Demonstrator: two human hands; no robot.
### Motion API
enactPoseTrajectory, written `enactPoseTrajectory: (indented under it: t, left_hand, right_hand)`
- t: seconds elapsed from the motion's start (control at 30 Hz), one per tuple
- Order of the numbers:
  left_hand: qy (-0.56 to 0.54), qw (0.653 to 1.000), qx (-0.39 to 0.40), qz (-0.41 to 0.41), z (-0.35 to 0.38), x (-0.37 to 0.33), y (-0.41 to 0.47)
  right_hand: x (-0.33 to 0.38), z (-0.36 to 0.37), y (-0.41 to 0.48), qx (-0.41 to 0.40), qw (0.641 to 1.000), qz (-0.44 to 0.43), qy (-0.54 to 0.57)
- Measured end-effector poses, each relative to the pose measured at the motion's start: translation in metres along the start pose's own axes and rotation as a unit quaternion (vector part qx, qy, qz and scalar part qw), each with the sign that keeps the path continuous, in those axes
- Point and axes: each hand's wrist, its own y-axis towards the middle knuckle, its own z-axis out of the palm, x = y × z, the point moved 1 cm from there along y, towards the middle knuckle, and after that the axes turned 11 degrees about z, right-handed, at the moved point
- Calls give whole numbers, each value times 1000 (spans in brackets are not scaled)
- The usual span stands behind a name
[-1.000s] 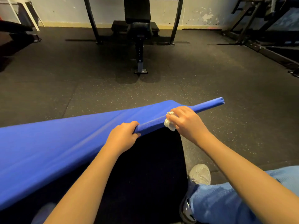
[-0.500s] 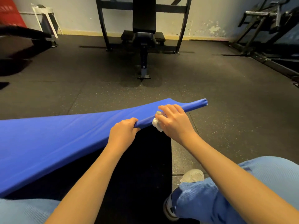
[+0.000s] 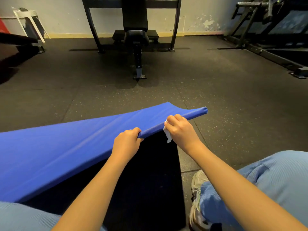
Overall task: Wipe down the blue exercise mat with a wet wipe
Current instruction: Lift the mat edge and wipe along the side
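The mat is raised off the floor, running from 8 o'clock up to its rolled edge just right of centre. The left hand grips that edge, fingers curled over it. At its 2 o'clock the right hand is closed on a white wipe – pressed to the same edge, a tail hanging below. A bench stands at 12 o'clock.
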Motion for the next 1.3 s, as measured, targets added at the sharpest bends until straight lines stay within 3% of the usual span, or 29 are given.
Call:
enactPoseTrajectory:
  t: [0.27,0.5,0.67,0.8,0.93,1.3]
  left_hand:
    - [11,999,41,20,17,-2,-8]
    - [14,998,49,35,16,-2,-4]
    - [15,996,64,52,12,5,2]
    - [-18,992,94,83,15,-12,10]
    - [17,994,39,103,27,-35,22]
    - [10,993,32,112,40,-37,16]
  right_hand:
    - [-36,-1,-35,-3,999,41,-11]
    - [-53,1,-37,-52,998,-17,-26]
    - [-53,2,-21,5,999,-51,2]
    - [-48,0,-11,-22,998,-56,9]
    - [-47,1,-18,-17,998,-56,4]
    - [-87,-9,-35,-37,998,38,19]
